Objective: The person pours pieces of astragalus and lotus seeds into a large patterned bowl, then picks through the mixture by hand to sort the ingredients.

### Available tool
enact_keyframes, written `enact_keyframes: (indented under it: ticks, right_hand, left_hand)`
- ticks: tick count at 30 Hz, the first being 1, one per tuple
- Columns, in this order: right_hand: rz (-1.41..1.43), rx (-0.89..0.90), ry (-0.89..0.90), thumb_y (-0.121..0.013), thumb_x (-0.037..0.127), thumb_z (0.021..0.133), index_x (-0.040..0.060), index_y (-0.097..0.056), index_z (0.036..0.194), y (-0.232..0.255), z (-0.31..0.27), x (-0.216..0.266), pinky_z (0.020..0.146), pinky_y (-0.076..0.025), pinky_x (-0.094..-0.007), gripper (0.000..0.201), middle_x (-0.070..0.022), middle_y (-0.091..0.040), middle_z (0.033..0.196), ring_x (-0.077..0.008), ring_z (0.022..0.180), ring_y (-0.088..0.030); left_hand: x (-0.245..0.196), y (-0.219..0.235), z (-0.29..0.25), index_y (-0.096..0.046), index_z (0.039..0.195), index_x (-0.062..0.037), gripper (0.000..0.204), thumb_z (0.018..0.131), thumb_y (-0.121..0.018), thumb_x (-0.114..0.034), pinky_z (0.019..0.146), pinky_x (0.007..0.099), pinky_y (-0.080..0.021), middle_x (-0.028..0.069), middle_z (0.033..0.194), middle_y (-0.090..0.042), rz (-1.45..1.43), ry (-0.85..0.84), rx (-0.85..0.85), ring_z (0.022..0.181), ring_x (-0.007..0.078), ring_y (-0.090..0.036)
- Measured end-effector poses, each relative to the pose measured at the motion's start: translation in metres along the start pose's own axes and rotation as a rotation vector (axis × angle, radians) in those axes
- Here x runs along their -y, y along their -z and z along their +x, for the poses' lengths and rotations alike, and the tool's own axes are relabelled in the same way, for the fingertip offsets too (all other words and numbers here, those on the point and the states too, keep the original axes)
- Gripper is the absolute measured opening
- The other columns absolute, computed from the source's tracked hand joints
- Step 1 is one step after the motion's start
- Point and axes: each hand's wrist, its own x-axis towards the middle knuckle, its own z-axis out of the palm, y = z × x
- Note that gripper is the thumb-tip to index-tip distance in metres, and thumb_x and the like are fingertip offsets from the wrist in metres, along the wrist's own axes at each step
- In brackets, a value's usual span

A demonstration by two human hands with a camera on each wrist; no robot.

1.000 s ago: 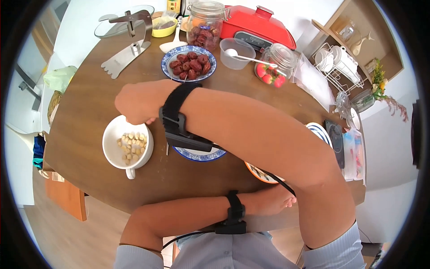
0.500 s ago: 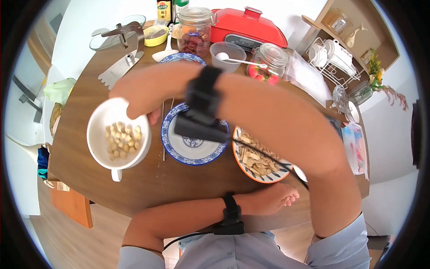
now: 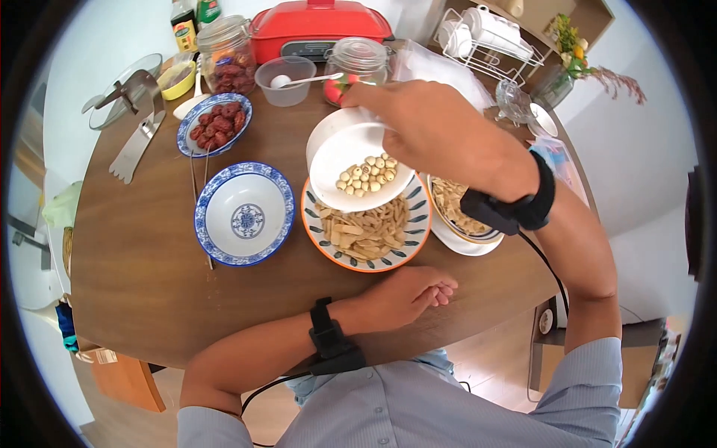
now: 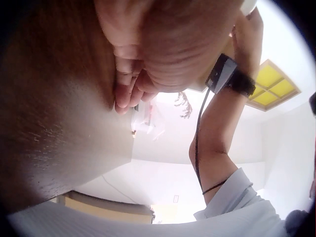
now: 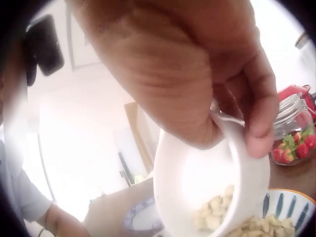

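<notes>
on the brown bench [image 3: 134,254] sit an orange-rimmed bowl [image 3: 317,235] and, to its left, a blue-rimmed bowl [image 3: 245,198]. the white cup [image 3: 340,154] is above the first bowl, tipped, mouth facing the person, long axis slanting down toward them. the right hand [image 3: 448,138] pinches its rim between thumb and fingers; the left hand [image 3: 399,295] lies loosely curled, gripping nothing. pale slices [image 3: 362,235] heap the orange-rimmed bowl; round seeds [image 3: 366,174] lie inside the cup.

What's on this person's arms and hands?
The left hand and right hand are bare. Each wrist wears a black strap with a boxy black device and a thin black cable. Grey-blue, finely striped shirt sleeves end above the elbows.
</notes>
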Motion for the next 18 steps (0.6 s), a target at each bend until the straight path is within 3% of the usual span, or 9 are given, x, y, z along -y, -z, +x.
enact_keyframes:
  ticks: [3,4,5,7,11,18]
  right_hand:
    - [-0.226,-0.163,0.088,-0.066,0.009,0.086,0.0066,-0.061,0.116,-0.001,-0.012,0.02,0.058,-0.058,-0.041,0.03,-0.0185,-0.068,0.099,-0.0314,0.075,-0.073]
    - [-0.362,-0.226,0.136,-0.066,0.013,0.085,0.0079,-0.061,0.117,-0.006,-0.015,0.023,0.049,-0.056,-0.0361,0.032,-0.0141,-0.064,0.097,-0.0255,0.066,-0.07]
    - [-0.371,-0.222,0.133,-0.066,0.013,0.085,0.0079,-0.061,0.117,-0.01,-0.017,0.024,0.049,-0.056,-0.0361,0.032,-0.0141,-0.064,0.097,-0.0255,0.066,-0.07]
    - [-0.445,-0.386,0.217,-0.067,0.014,0.083,0.0088,-0.062,0.122,-0.015,-0.019,0.025,0.048,-0.055,-0.032,0.04,-0.0102,-0.061,0.093,-0.0206,0.061,-0.066]
    - [-0.536,-0.567,0.24,-0.068,0.017,0.08,0.0126,-0.063,0.127,-0.005,-0.013,0.022,0.047,-0.052,-0.0273,0.048,-0.0048,-0.058,0.093,-0.016,0.063,-0.062]
    - [-0.555,-0.547,0.253,-0.068,0.018,0.079,0.0181,-0.063,0.129,0.012,-0.009,0.024,0.049,-0.051,-0.0263,0.05,-0.002,-0.057,0.092,-0.0143,0.064,-0.06]
  left_hand:
    - [-0.006,0.002,0.0,-0.06,0.127,0.004,0.03,0.101,-0.044,0.008,0.09,0.0325,-0.057,0.0143,0.108,-0.071,0.033,0.013,0.012,0.099,0.0189,-0.07]
    - [-0.007,0.002,0.0,-0.06,0.127,0.004,0.03,0.101,-0.044,0.008,0.09,0.0325,-0.057,0.0143,0.108,-0.071,0.033,0.006,0.021,0.099,0.0189,-0.07]
    - [-0.007,0.002,0.0,-0.059,0.126,0.005,0.031,0.099,-0.044,0.009,0.09,0.033,-0.058,0.0152,0.106,-0.07,0.036,-0.011,0.011,0.098,0.0203,-0.07]
    - [-0.008,0.002,0.001,-0.059,0.125,0.0059,0.032,0.097,-0.044,0.011,0.089,0.0335,-0.058,0.0161,0.104,-0.07,0.036,-0.034,-0.001,0.097,0.0217,-0.071]
    - [-0.008,0.003,0.0,-0.06,0.128,0.0037,0.031,0.101,-0.044,0.007,0.09,0.0323,-0.057,0.0138,0.108,-0.071,0.048,-0.025,0.017,0.098,0.0182,-0.07]
    - [-0.005,0.001,0.0,-0.06,0.127,0.005,0.03,0.101,-0.044,0.007,0.089,0.0331,-0.058,0.0149,0.107,-0.071,0.055,-0.031,0.008,0.098,0.02,-0.071]
